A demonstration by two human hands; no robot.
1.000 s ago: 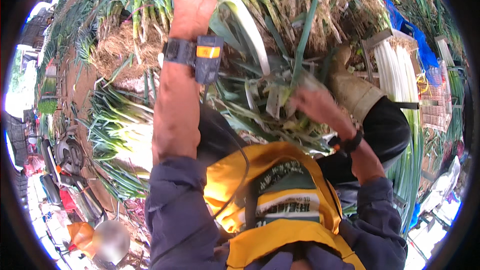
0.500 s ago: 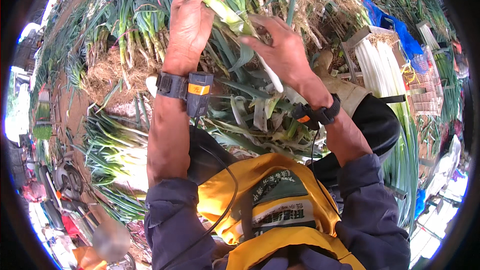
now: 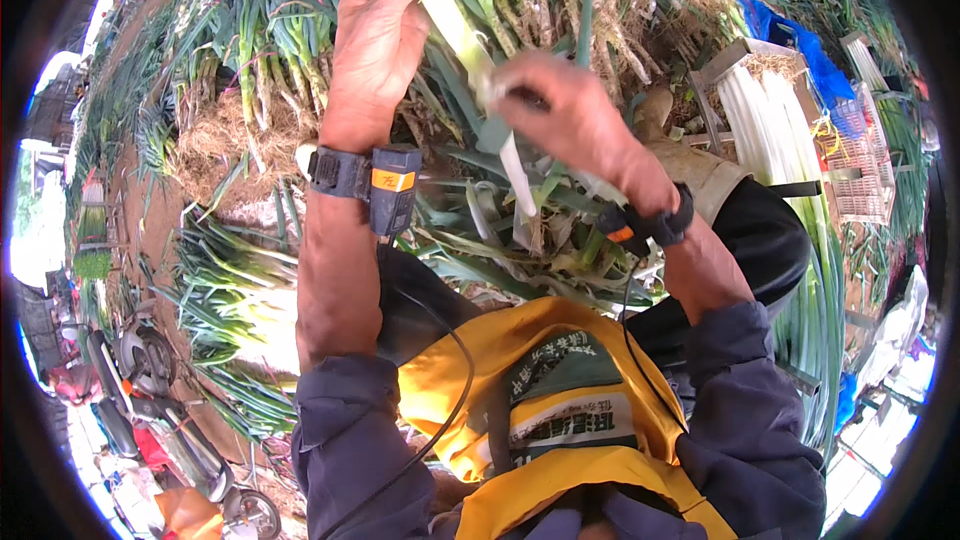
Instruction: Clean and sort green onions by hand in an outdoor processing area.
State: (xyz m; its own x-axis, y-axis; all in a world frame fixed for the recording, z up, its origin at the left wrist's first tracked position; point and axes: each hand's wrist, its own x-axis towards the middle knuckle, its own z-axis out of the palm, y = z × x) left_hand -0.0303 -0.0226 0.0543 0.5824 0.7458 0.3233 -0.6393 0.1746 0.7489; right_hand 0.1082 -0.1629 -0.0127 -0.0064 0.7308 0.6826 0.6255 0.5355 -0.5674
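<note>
A single leek (image 3: 452,28) slants down across the upper middle, its pale lower end hanging below my right hand. My left hand (image 3: 385,50) is closed round its upper, greener part, thumb laid along the stalk. Closed at the stalk's middle is my right hand (image 3: 565,110), fingers pinched on the outer leaf and partly smeared by motion. A flap of green leaf (image 3: 492,135) hangs beneath those fingers. Under both hands lies a heap of loose leaves and scraps (image 3: 470,250). A dark strap with a small box sits on each wrist.
Unpeeled leeks with brown roots (image 3: 235,130) are heaped at far left and across the back. Paler peeled leeks (image 3: 235,310) lie at left. White-stalked leeks (image 3: 765,120) fill a rack at right, beside blue plastic (image 3: 790,35) and a pink crate (image 3: 862,160). A motorbike (image 3: 145,380) stands far left.
The leek has swung steeper, its pale lower end shifting left and down. My right hand has moved slightly downward along the stalk, and my left hand has stayed nearly in place.
</note>
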